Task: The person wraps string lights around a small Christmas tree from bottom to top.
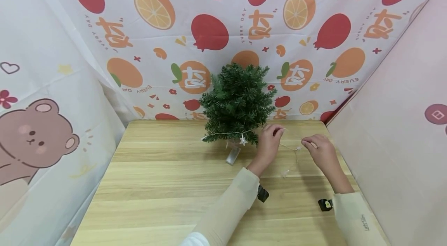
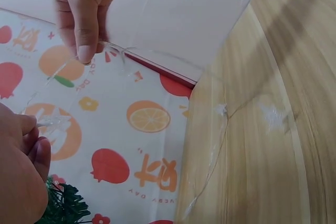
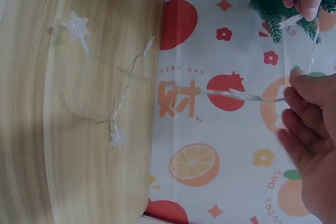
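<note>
A small green artificial Christmas tree (image 1: 237, 98) stands at the back of the table. Across its lower front runs a thin clear string of star lights (image 3: 116, 136), with one star (image 1: 243, 139) hanging there. Beside the tree's right edge, my left hand (image 1: 270, 141) pinches the string near a star. Farther right, my right hand (image 1: 319, 149) pinches the same string between thumb and fingertips. From there the loose end droops to the tabletop, where a star (image 3: 76, 26) lies. Below the tree is a clear battery box (image 1: 233, 155).
The wooden table (image 1: 150, 184) meets a fruit-print curtain (image 1: 167, 63) at the back. A bear-print curtain (image 1: 87, 122) hangs on the left and a pale pink one (image 1: 394, 122) on the right, close to my right hand.
</note>
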{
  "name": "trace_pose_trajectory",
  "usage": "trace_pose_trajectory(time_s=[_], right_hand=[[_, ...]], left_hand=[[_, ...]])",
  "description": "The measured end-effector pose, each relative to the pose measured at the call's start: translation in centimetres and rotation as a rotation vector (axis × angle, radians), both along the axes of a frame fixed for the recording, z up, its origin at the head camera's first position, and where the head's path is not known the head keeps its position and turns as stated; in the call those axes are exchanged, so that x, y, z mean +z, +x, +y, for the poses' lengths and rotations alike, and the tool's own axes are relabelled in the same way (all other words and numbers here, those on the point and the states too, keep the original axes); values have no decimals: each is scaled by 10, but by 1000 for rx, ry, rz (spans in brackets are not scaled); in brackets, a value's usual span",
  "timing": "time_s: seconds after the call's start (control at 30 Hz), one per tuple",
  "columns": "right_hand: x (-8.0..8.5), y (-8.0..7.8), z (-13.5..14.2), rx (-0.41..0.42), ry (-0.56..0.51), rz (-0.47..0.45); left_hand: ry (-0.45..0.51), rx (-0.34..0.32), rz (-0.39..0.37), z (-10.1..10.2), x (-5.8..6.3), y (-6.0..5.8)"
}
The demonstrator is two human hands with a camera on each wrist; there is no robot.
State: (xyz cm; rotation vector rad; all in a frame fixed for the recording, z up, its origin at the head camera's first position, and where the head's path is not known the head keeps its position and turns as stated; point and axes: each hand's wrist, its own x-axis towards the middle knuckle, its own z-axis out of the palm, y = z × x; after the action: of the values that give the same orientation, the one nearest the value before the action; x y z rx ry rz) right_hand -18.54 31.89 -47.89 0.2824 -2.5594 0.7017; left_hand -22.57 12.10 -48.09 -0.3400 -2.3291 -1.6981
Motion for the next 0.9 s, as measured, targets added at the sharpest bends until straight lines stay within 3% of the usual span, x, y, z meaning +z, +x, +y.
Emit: trace_pose_trajectory(time_s=[0.3,0.63,0.9], right_hand=[[-4,4,3,-75,-19,-25],[-14,9,19,-151,-95,-26],[-26,20,36,-191,-162,-58]], left_hand=[[-6,29,52,-2,1,-1],[-23,0,28,3,7,-4],[-8,41,30,1,4,-7]])
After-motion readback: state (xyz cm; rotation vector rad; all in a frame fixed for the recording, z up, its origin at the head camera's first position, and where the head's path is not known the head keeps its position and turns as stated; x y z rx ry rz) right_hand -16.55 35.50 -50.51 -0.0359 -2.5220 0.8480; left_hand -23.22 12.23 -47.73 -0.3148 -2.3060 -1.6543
